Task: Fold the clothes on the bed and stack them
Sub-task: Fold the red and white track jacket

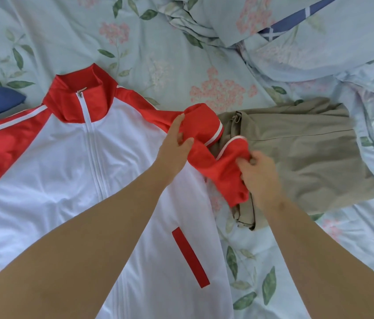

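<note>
Jacket [55, 162] flat on bed [158, 54], not folded yet. L hand [176, 140] & R hand [258, 168]: fingers [242, 162] curled round red sleeve [206, 155]. Tan clothes [308, 157] folded beside; no stack yet.

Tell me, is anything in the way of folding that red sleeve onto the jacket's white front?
Nothing visible. The left hand and right hand both hold the red sleeve, and the jacket's white front lies bare, apart from the person's own left forearm above it.

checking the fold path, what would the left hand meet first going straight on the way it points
The sleeve the left hand grips, bunched ahead; past it, probably the tan garment.
</note>
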The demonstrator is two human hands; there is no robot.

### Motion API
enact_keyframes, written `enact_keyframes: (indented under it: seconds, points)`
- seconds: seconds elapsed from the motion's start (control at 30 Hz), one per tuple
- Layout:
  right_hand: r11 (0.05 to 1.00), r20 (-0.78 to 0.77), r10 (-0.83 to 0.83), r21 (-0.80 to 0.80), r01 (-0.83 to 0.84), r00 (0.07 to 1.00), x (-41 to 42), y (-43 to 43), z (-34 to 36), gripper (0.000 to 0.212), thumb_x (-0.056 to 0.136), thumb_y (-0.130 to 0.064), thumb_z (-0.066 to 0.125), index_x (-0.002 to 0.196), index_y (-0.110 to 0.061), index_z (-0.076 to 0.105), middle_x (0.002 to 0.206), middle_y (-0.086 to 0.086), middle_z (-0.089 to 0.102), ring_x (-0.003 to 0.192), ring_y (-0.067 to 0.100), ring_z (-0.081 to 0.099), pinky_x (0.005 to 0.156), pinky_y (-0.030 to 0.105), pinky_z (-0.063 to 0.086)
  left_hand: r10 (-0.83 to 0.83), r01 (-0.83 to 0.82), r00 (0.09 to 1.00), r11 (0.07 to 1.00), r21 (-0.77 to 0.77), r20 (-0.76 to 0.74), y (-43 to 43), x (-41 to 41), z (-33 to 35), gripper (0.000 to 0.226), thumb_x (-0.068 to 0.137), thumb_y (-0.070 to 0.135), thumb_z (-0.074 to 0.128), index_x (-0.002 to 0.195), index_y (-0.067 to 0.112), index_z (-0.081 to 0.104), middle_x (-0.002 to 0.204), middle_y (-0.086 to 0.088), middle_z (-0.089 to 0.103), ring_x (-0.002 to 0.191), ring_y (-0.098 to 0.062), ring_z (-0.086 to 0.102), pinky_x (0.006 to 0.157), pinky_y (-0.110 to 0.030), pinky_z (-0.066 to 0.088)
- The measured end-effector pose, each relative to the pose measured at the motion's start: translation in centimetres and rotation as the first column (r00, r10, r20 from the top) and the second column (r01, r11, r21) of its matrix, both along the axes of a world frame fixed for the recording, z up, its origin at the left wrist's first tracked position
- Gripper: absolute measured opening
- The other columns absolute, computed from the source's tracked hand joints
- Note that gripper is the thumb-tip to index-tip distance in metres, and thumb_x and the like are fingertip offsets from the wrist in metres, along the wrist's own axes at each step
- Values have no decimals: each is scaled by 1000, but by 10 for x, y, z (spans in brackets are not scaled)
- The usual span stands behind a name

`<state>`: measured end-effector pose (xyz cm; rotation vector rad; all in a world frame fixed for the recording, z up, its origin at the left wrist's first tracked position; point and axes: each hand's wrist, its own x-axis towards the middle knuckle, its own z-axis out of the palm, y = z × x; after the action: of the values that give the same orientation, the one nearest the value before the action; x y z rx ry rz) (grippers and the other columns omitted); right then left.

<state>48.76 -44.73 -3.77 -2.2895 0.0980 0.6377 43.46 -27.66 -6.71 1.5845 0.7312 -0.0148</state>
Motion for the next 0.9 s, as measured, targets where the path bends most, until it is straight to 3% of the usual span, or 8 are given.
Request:
enact_keyframes:
  seconds: [0.07, 0.2, 0.27, 0.33, 0.4, 0.53, 0.67, 0.9]
  points:
    - [983, 185, -171, 99, 155, 968, 11, 4, 20, 21, 93, -21, 50, 73, -21, 45, 66, 0, 50, 70, 26, 54, 72, 42, 46, 142, -142, 990, 990, -6, 5, 2, 3, 4, 52, 94, 8, 48, 140, 29, 36, 92, 2, 60, 86, -11, 54, 82, -29, 43]
    - [795, 317, -563, 462, 394, 764, 51, -5, 71, 22, 94, -11, 45, 79, -27, 42, 56, -8, 54, 47, 8, 54, 48, 23, 47, 210, -210, 977, 978, -7, 18, 0, 5, 8, 43, 93, 16, 55, 131, 31, 44, 88, 9, 62, 92, -14, 58, 84, -30, 45]
    - [710, 287, -665, 530, 465, 689, 70, -18, 76, 22, 89, -7, 42, 104, -23, 48, 75, -6, 65, 70, 17, 65, 64, 29, 55, 204, -204, 979, 978, 34, 7, -3, 8, 8, 42, 93, 16, 55, 132, 29, 44, 86, 10, 60, 88, -13, 57, 80, -28, 45]
    - [755, 282, -630, 443, 483, 724, 79, -28, 68, 59, 81, -5, 42, 137, -20, 34, 115, 5, 63, 103, 25, 62, 91, 40, 51, 162, -156, 986, 980, 120, -34, -5, 11, 10, 44, 94, 15, 51, 135, 26, 42, 87, 12, 58, 85, -10, 55, 72, -19, 41]
    - [845, 239, -520, 280, 455, 820, 74, -32, 51, 65, 83, -1, 45, 144, -16, 26, 131, 11, 52, 105, 23, 55, 94, 35, 46, 104, -79, 988, 976, 203, -117, -7, 13, 10, 46, 94, 17, 50, 138, 25, 39, 99, 9, 56, 95, -12, 54, 71, -16, 39]
    - [812, -145, -505, 254, 526, 851, 51, -21, 10, 36, 92, -10, 50, 127, -13, 44, 91, 2, 52, 74, 14, 49, 64, 17, 44, 20, 54, 973, 949, 312, -228, -4, 14, 3, 51, 93, 17, 53, 141, 20, 37, 129, -4, 51, 117, -21, 50, 90, -25, 38]
    - [729, -401, -480, 312, 609, 780, 47, -6, -14, 5, 95, -15, 50, 100, -15, 50, 88, 2, 52, 79, 14, 53, 77, 27, 46, -149, 263, 949, 860, 437, -277, 4, 10, -13, 57, 91, 17, 58, 143, 12, 34, 144, -7, 39, 132, -23, 38, 107, -31, 30]
    - [634, -459, -403, 484, 603, 792, 77, 26, -29, 28, 98, -13, 46, 125, -7, 47, 109, 9, 55, 98, 21, 58, 84, 27, 50, -307, 627, 767, 550, 552, -564, 4, 12, -36, 66, 89, 40, 58, 146, 27, 27, 146, 4, 31, 132, -30, 28, 104, -41, 35]
